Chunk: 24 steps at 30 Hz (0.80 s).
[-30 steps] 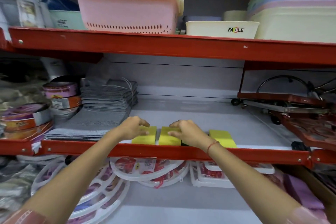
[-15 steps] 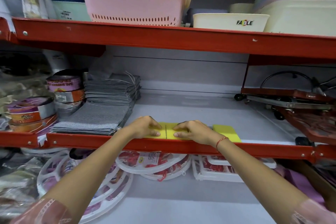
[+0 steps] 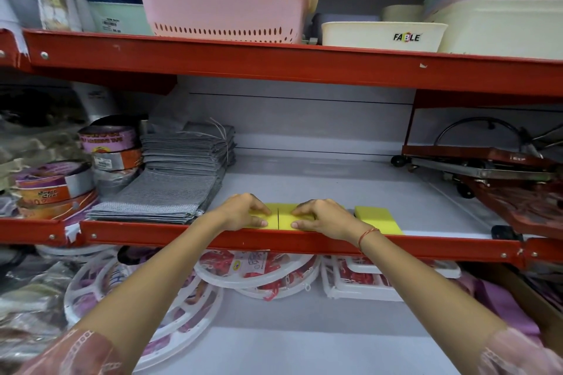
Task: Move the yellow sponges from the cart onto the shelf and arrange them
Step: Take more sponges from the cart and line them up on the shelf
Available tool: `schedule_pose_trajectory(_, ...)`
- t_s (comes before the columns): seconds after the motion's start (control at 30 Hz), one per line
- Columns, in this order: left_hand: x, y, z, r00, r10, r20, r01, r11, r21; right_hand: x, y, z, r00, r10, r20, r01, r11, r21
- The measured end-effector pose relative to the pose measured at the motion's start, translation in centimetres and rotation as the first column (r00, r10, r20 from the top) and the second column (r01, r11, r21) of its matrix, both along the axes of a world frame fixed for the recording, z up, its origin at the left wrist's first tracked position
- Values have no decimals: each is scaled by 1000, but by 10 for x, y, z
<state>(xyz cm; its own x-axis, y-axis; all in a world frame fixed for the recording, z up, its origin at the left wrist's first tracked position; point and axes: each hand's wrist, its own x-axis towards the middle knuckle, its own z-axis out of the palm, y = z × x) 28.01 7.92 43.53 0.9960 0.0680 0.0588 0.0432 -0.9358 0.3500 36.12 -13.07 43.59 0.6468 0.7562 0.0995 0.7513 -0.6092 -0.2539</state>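
Note:
Three yellow sponges lie along the front edge of the middle shelf (image 3: 320,179), a grey board with a red rim. My left hand (image 3: 240,213) grips the left sponge (image 3: 272,211) and my right hand (image 3: 320,218) grips the middle sponge (image 3: 286,216); these two sit side by side with only a thin seam between them. The third sponge (image 3: 377,219) lies free just right of my right hand. No cart is in view.
Stacked grey cloths (image 3: 170,192) sit left of the sponges, tape rolls (image 3: 106,143) beyond them. Red folded trolleys (image 3: 502,179) fill the shelf's right end. Pastel baskets (image 3: 225,6) stand on the upper shelf; white round hangers (image 3: 253,268) lie on the lower one.
My hands have pushed the left and middle sponges together, closing the gap seen a second ago. The third sponge has stayed put. The camera moved slightly closer.

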Motion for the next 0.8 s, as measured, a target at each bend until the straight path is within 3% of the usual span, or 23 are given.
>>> schedule_pose_trajectory(0.63, -3, -6, 3, 1000, 13, -4, -13, 1000, -10, -11, 0, 3, 1000, -16, 13, 16, 1000, 2)
schedule_pose_trajectory(0.8, -2, -13, 4, 998, 31, 56, -29, 998, -48, 0, -21, 17, 997, -72, 21, 70, 992, 107)
